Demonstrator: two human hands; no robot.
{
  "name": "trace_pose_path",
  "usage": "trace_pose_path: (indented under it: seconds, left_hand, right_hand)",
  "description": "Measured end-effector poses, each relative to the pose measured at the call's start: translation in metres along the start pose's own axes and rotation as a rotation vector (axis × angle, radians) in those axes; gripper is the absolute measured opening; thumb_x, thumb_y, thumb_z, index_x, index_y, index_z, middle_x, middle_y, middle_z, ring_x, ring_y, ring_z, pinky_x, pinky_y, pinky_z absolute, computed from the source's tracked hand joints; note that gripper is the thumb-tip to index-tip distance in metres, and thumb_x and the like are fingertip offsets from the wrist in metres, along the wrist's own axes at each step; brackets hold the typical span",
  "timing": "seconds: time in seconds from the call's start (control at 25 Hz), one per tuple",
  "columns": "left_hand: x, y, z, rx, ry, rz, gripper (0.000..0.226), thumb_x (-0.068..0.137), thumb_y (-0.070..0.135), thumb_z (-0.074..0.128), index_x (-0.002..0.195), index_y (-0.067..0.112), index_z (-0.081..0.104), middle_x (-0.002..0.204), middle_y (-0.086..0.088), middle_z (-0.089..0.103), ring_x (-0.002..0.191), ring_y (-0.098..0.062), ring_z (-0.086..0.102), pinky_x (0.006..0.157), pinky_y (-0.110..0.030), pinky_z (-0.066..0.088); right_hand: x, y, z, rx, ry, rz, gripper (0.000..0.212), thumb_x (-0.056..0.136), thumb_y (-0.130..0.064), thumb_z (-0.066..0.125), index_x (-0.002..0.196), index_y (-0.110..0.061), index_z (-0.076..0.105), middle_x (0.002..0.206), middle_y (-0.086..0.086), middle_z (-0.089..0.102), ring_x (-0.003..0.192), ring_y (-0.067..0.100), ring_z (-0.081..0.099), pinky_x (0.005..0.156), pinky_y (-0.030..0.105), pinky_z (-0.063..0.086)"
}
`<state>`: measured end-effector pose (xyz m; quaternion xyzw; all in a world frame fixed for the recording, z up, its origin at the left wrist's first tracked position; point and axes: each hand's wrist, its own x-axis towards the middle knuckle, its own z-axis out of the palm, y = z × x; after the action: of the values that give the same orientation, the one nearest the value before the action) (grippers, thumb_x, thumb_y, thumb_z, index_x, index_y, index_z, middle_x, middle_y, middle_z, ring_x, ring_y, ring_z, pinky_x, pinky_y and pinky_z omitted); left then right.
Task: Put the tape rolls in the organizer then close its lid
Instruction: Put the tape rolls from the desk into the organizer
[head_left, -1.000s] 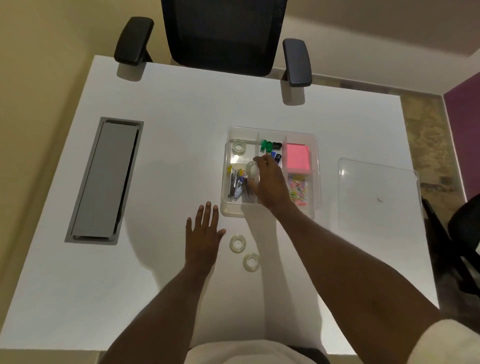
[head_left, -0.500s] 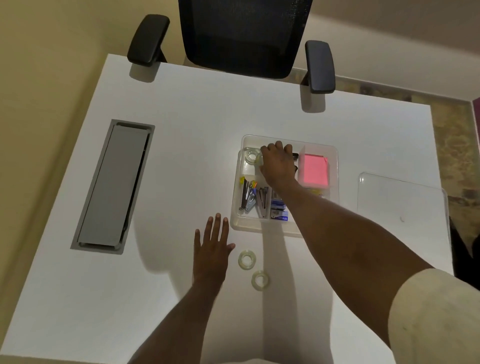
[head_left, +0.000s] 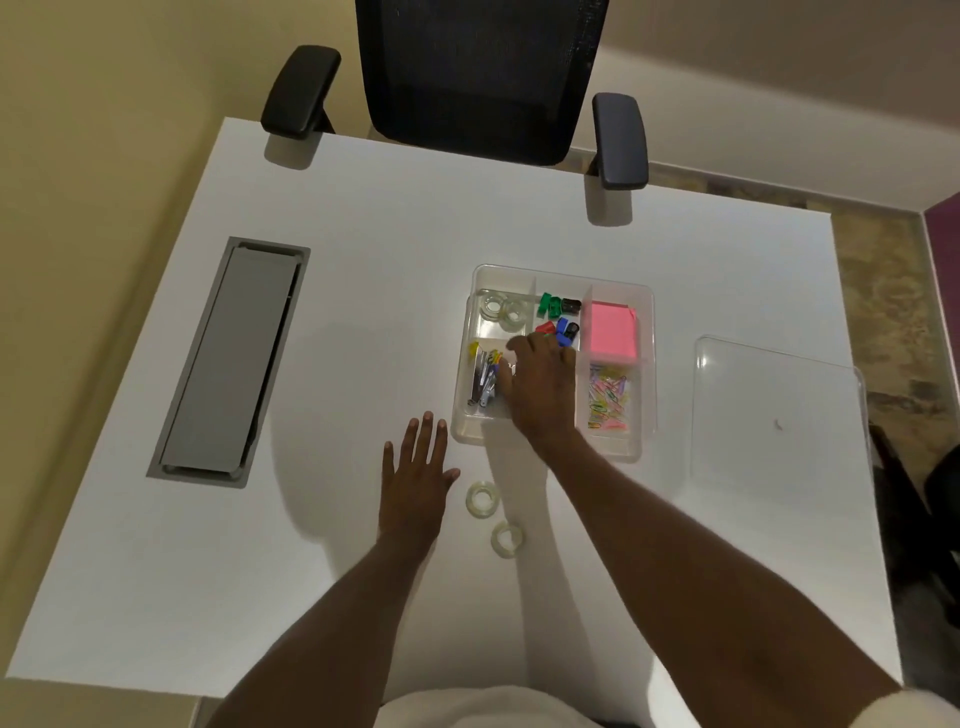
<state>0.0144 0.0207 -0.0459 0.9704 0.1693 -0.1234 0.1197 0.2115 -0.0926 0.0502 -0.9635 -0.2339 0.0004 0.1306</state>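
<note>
A clear plastic organizer (head_left: 644, 364) with several compartments sits mid-table. Two clear tape rolls (head_left: 503, 310) lie side by side in its far-left compartment. Two more tape rolls lie on the table near me: one (head_left: 482, 500) beside my left thumb, another (head_left: 507, 539) just nearer. My right hand (head_left: 543, 387) hovers over the organizer's middle, fingers spread, holding nothing. My left hand (head_left: 415, 486) rests flat on the table, just left of the organizer's near corner. The clear lid (head_left: 774, 421) lies flat on the table to the right of the organizer.
The organizer also holds coloured clips (head_left: 558, 317), a pink sticky-note pad (head_left: 612, 328), paper clips (head_left: 608, 397) and metal tools (head_left: 483, 376). A grey cable hatch (head_left: 228, 358) is set into the table's left side. A black office chair (head_left: 483, 78) stands at the far edge.
My right hand carried a tape roll to the far-left compartment, left it beside the first roll, and has drawn back toward me, empty. My left hand stayed flat.
</note>
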Motion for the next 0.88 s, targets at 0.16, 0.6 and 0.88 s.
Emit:
trace_pose_path:
  seconds: [0.16, 0.6, 0.88]
  left_hand:
    - [0.001, 0.000, -0.001, 0.009, -0.022, -0.016, 0.074, 0.106, 0.054, 0.035, 0.166, 0.020, 0.008, 0.175, -0.006, 0.001, 0.161, -0.027, 0.000, 0.128, -0.059, 0.017]
    - [0.000, 0.000, -0.002, -0.035, -0.068, -0.010, 0.075, 0.102, 0.061, 0.006, 0.164, 0.024, -0.012, 0.173, -0.002, -0.019, 0.160, -0.024, -0.017, 0.130, -0.057, 0.001]
    - [0.001, 0.000, 0.000, -0.030, -0.077, -0.016, 0.077, 0.097, 0.064, -0.003, 0.163, 0.025, -0.016, 0.172, -0.001, -0.022, 0.159, -0.024, -0.018, 0.129, -0.057, -0.002]
  right_hand:
    - [-0.077, -0.009, 0.000, 0.145, 0.015, 0.022, 0.026, 0.095, -0.033, 0.055, 0.111, -0.015, 0.065, 0.104, 0.004, 0.067, 0.098, 0.022, 0.061, 0.088, 0.039, 0.048]
    - [-0.168, -0.006, 0.033, 0.113, -0.386, 0.064, 0.069, 0.082, -0.052, 0.074, 0.137, -0.016, 0.053, 0.134, 0.006, 0.059, 0.118, 0.025, 0.058, 0.101, 0.039, 0.048]
    - [-0.166, -0.024, 0.046, 0.107, -0.358, 0.049, 0.058, 0.084, -0.037, 0.079, 0.132, -0.013, 0.058, 0.133, 0.010, 0.061, 0.118, 0.029, 0.059, 0.103, 0.040, 0.047]
